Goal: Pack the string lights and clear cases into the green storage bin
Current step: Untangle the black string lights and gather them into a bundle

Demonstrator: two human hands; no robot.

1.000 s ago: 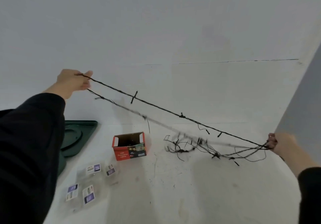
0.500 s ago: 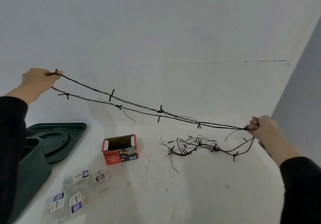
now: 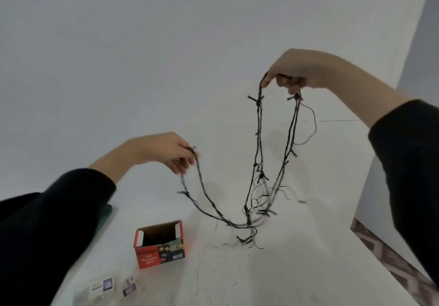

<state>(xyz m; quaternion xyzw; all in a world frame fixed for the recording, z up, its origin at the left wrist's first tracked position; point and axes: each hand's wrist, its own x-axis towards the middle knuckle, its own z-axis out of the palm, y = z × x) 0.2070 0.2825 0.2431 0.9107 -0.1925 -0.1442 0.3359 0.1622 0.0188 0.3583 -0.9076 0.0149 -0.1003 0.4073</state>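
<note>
A black string of lights point(image 3: 257, 139) hangs in loops between my two hands. My right hand point(image 3: 294, 73) is raised high and grips several strands that fall almost straight down. My left hand point(image 3: 166, 151) is lower and pinches the other end. The string sags to the white floor, where its tail point(image 3: 247, 237) trails. Clear cases point(image 3: 104, 286) with small purple labels lie on the floor at the lower left. Only a sliver of the green storage bin point(image 3: 107, 213) shows past my left sleeve.
An open red cardboard box point(image 3: 159, 244) marked LED lights stands on the floor between the clear cases and the string's tail. White walls close the corner behind. A patterned strip of floor point(image 3: 389, 263) shows at the lower right.
My right hand rose from low right to high above the floor. My left hand dropped and came inward. The taut string went slack into hanging loops, and the tangle lifted off the floor.
</note>
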